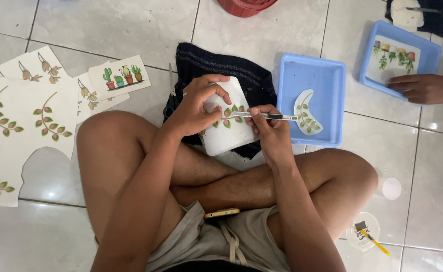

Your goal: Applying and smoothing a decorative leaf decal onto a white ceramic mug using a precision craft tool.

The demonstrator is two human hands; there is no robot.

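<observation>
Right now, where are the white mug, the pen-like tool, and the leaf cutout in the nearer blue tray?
white mug (230, 138): head view, lower side wall.
pen-like tool (274, 117): head view, mid-shaft.
leaf cutout (306, 113): head view, centre of the paper.

**One head-worn view, looking straight down**

We have a single view, from a camera worn on the person's head. It faces steeply downward, past the crossed bare legs (221, 176), onto the glossy pale tiled floor (105, 25). We sit close: forearms fill the lower middle, and the left hand (199, 103) and right hand (269, 131) meet near the centre. The top edge cuts off a red round container (245, 6); the right edge catches another person's hand (423, 88). No second view shares the scene.
</observation>
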